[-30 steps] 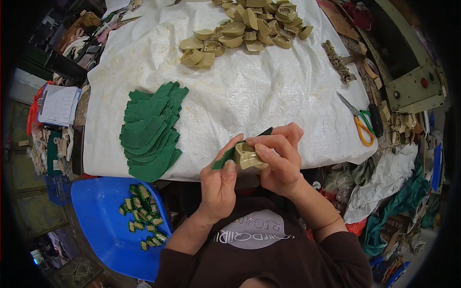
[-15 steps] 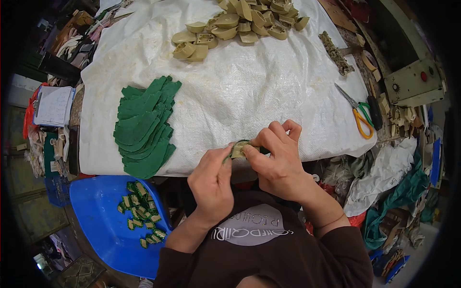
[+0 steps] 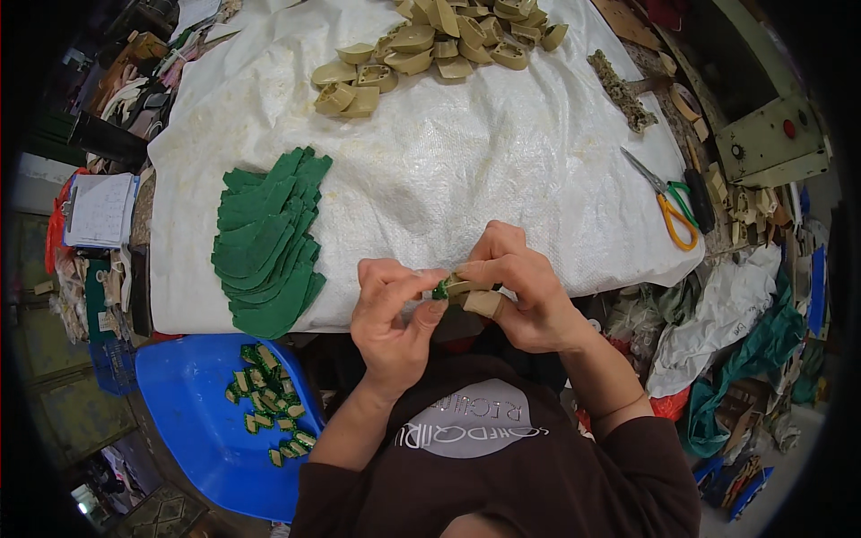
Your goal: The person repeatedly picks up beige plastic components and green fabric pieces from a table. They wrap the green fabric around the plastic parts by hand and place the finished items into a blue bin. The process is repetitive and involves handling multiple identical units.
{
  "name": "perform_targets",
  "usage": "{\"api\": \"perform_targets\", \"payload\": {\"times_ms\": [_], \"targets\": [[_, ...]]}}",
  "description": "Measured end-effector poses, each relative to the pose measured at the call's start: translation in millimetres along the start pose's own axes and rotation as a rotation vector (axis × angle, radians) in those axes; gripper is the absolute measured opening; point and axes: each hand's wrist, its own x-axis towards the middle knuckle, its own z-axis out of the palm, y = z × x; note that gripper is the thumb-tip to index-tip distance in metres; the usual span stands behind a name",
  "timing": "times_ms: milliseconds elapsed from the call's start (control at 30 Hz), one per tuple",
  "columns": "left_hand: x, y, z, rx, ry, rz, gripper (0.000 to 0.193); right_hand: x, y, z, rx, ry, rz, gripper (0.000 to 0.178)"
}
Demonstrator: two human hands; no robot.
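Both hands meet at the near edge of the white-covered table (image 3: 404,197). A small beige shoe heel (image 3: 483,303) is held in my right hand (image 3: 531,291), its fingers closed round it. Shiny green material (image 3: 440,290) covers the heel's left end. My left hand (image 3: 393,318) pinches that green material between thumb and forefinger. Fingers hide much of the heel. Left of the hands lies an overlapping stack of green fabric pieces (image 3: 269,242). Farther off, bare beige heels (image 3: 411,61) are heaped on the cover.
A blue basin (image 3: 179,403) at lower left holds several green-covered heels (image 3: 269,394). Scissors (image 3: 673,215) with orange and green handles lie at the right. A clipboard (image 3: 100,208) is at far left, a metal control box (image 3: 773,148) at far right. Bags and scraps (image 3: 717,345) crowd the lower right.
The heel has been turned in my fingers, so a plain beige face now shows near my right thumb. My left hand has shifted its pinch to the green end.
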Motion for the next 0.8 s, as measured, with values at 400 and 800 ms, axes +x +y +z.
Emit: {"api": "perform_targets", "payload": {"times_ms": [400, 800], "targets": [[4.0, 9.2, 4.3, 0.027, 0.04, 0.171, 0.011, 2.7, -2.7, -5.5, -0.159, -0.114, -0.153, 0.04], [11.0, 1.8, -36.9, 0.177, 0.067, 0.282, 0.035, -3.9, -18.9, -2.3, 0.051, 0.05, 0.152, 0.028]]}}
